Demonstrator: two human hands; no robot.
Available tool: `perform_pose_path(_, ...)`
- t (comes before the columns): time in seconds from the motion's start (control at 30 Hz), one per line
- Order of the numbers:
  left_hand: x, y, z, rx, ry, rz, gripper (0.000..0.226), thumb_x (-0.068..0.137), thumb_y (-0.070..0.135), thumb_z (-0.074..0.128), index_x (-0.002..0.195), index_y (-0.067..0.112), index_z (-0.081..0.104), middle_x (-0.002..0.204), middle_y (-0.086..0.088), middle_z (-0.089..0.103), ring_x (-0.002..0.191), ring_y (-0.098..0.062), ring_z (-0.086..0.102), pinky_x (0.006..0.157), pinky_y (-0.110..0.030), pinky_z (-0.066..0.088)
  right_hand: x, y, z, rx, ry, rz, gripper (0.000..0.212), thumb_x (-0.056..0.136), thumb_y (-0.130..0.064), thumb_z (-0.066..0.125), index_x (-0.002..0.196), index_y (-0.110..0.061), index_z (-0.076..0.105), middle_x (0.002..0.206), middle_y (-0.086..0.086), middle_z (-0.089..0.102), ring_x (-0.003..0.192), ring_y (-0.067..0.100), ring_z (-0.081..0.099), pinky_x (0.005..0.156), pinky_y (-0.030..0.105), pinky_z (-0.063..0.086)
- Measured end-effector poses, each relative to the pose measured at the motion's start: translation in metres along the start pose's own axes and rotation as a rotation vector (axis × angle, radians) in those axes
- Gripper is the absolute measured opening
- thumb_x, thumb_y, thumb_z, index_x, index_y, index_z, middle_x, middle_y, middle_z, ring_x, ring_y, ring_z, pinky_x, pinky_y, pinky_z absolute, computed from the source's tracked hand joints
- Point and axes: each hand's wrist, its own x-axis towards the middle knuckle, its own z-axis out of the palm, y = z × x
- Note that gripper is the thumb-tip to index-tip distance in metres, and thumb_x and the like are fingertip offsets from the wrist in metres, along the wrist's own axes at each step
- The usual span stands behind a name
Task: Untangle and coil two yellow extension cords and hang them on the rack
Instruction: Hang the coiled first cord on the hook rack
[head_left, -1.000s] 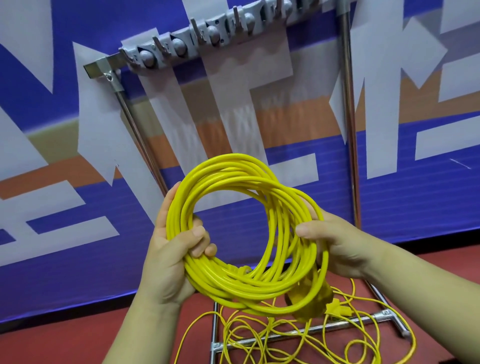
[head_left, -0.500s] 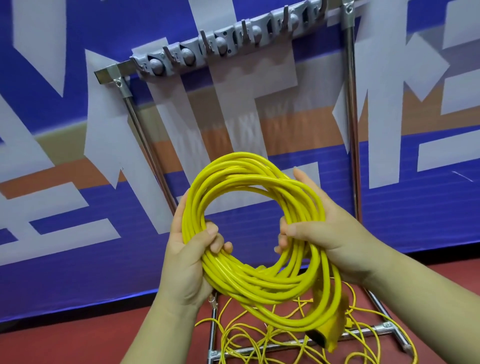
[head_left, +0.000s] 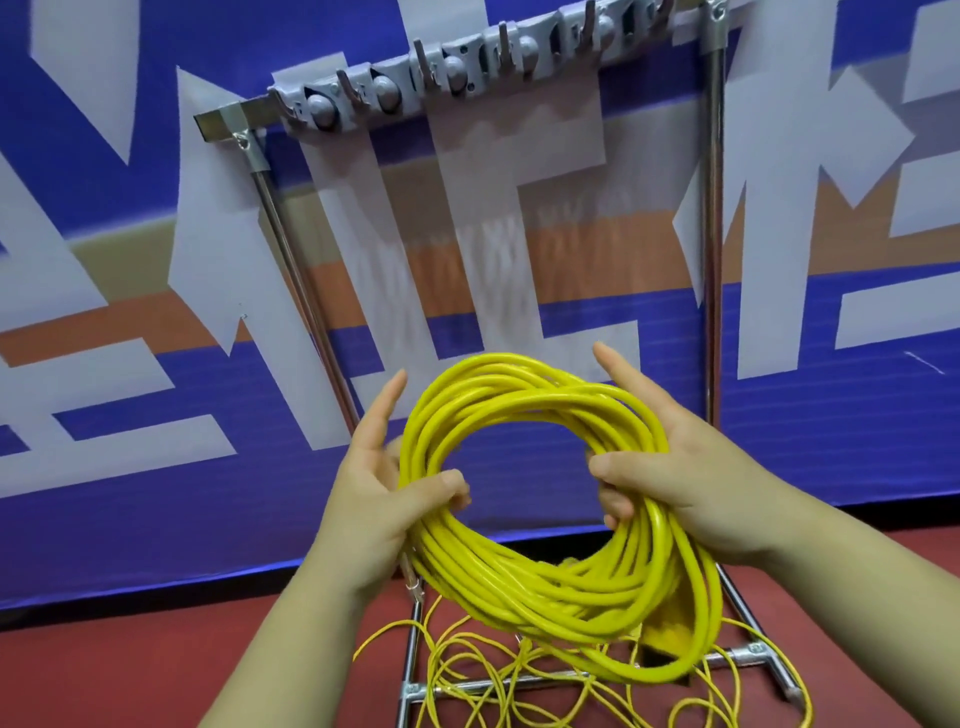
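Head view: rack ahead, coil held low before it, second cord loose on floor, left hand and right hand each thumb-clamped on a side; best lift level, loops bunched, onto a hook.

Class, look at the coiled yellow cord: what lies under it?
A loose yellow cord sprawls tangled on the red floor across the rack's base bars. The coiled cord covers part of it, so how it runs there is hidden.
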Motion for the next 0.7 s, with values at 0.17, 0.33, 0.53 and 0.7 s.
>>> perform_pose_path(0.17,-0.005,0.002,-0.009,0.381,-0.283,-0.022,0.102,0.074,0.011,0.082,0.146,0.06,0.028,0.103,-0.006,0.073,0.088,-0.019,0.065,0.088,-0.036,0.052,-0.003,0.006,0.002,-0.235,-0.161,0.115,0.094,0.093,-0.001,0.062,0.14,-0.071,0.02,0.065,0.02,0.056,0.061,0.029,0.054,0.063,0.04,0.048)
perform_pose_path(0.33,-0.01,-0.006,0.001,0.393,-0.318,-0.042,0.09,0.087,0.004,0.073,0.144,0.061,0.034,0.08,-0.007,0.067,0.072,-0.025,0.063,0.075,-0.054,0.054,-0.002,0.009,0.0,-0.287,-0.162,0.172,0.094,0.093,-0.002,0.063,0.144,-0.067,0.018,0.062,0.016,0.057,0.061,0.028,0.053,0.061,0.038,0.044)
perform_pose_path(0.53,-0.014,-0.004,0.004,0.325,-0.262,0.022,0.078,0.09,0.012,0.064,0.141,0.064,0.035,0.062,-0.01,0.055,0.055,-0.024,0.054,0.055,-0.039,0.052,0.004,0.005,-0.003,-0.223,-0.077,0.182,0.097,0.082,0.002,0.074,0.144,-0.059,0.031,0.076,0.024,0.064,0.069,0.03,0.064,0.065,0.04,0.053)
perform_pose_path(0.7,-0.012,-0.001,0.001,0.27,-0.158,0.05,0.067,0.086,0.016,0.063,0.132,0.063,0.049,0.059,-0.013,0.053,0.054,-0.024,0.052,0.051,-0.037,0.051,0.003,-0.001,-0.011,-0.251,-0.178,0.085,0.103,0.083,-0.002,0.076,0.144,-0.065,0.022,0.111,0.013,0.072,0.092,0.022,0.069,0.083,0.035,0.056)
